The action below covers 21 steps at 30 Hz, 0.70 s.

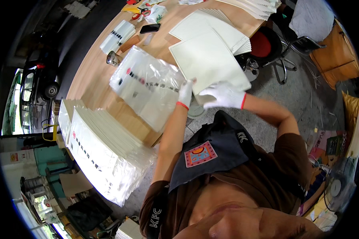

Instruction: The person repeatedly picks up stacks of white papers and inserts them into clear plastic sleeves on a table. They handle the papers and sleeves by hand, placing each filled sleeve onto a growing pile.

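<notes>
Both my hands wear white gloves with red cuffs. At the table's near edge, my left hand (pixel 185 94) pinches the left edge of a large white sheet (pixel 207 59), beside a stack of clear printed plastic bags (pixel 147 89). My right hand (pixel 222 95) is curled over the sheet's near edge, its fingers bent and partly hidden. The sheet lies tilted over a fanned pile of similar white sheets (pixel 223 30). To my left stands a thick row of bagged white sheets (pixel 95 143), leaning together in clear plastic with dark print and a red mark.
On the wooden table (pixel 89 71) are a black phone (pixel 150 28), a glass jar (pixel 113 58), a brown block (pixel 129 43), and smaller packets (pixel 117 36). More sheets (pixel 253 7) lie at the far right. A chair (pixel 263 44) and a wooden cabinet (pixel 335 57) stand right.
</notes>
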Each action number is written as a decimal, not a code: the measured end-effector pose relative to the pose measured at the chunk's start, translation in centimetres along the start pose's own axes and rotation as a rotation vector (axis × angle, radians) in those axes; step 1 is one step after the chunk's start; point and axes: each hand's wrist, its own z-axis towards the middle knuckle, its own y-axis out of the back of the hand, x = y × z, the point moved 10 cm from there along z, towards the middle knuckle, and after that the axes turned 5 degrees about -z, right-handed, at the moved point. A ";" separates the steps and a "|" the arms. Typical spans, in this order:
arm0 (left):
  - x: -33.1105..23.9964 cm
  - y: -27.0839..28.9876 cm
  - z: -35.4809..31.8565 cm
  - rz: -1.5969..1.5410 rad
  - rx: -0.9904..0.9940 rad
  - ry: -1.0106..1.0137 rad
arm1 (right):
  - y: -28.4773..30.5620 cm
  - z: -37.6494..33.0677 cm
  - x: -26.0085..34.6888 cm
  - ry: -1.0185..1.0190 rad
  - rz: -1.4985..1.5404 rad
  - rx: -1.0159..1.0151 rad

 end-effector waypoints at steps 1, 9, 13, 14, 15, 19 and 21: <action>-0.6 1.9 -0.1 0.134 -0.089 -0.102 | 1.1 -0.1 0.3 -0.020 0.071 -0.131; -5.0 -0.5 -6.3 1.231 -0.058 -0.069 | -11.1 -5.5 -10.9 -0.873 1.640 -0.233; -1.3 -6.5 -8.9 1.437 0.150 -0.147 | -11.2 -4.2 -9.0 -0.958 0.897 -0.119; -0.5 -5.7 -7.7 1.389 0.180 -0.325 | -10.2 -4.9 -9.5 -0.976 0.680 -0.131; -0.2 -4.6 -6.9 1.330 0.203 -0.499 | -8.8 -4.3 -9.0 -0.874 0.640 -0.125; -11.4 3.4 -11.0 0.003 0.042 -0.362 | 1.2 -0.8 -4.3 -0.419 0.333 -0.017; -15.0 7.5 -13.0 -0.265 -0.105 -0.350 | 3.4 0.5 -1.5 -0.215 0.123 0.080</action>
